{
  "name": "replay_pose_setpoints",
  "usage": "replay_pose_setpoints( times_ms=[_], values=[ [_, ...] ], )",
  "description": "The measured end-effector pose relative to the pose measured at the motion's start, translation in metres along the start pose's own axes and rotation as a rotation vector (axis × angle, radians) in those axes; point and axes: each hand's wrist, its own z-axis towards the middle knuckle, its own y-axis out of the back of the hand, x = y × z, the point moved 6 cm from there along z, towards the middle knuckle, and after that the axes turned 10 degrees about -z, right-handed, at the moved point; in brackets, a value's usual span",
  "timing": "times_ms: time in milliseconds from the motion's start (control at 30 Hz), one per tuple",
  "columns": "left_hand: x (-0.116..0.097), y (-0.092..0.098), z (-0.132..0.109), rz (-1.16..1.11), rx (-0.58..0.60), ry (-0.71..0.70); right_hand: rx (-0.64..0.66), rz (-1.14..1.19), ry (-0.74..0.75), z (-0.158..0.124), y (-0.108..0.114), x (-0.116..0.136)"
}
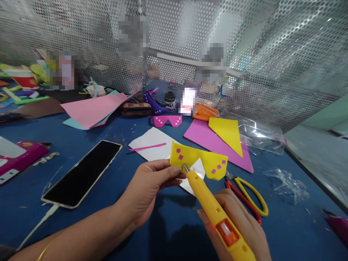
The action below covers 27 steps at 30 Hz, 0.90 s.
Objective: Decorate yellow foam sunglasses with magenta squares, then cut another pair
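Note:
My left hand (152,185) pinches the lower left edge of a yellow foam glasses cutout (197,154), holding it up over the table. Small pink squares are stuck on both of its lens shapes. My right hand (236,221) is wrapped around a yellow hot glue gun (209,203) with an orange switch. Its metal nozzle touches or hovers just over the cutout near my left fingertips; I cannot tell which. Behind lies a white sheet (152,139) with a thin pink strip (148,146) on it. Scissors (250,199) with red and yellow handles rest beside my right hand.
A phone (83,174) on a cable lies left, near a magenta power strip (19,157). Pink glasses (167,120), a purple foam shoe (154,103), pink sheets (92,108) and a yellow sheet (227,132) sit farther back. Clear plastic (288,185) lies right. A perforated metal screen (176,32) stands behind.

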Motion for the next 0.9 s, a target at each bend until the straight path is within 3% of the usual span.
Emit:
replay_pose_setpoints(
  times_ms=[900],
  values=[
    [0.0004,0.0007,0.0013,-0.001,-0.016,0.0,-0.015,-0.013,0.031,-0.0011,-0.0013,-0.0035]
  ],
)
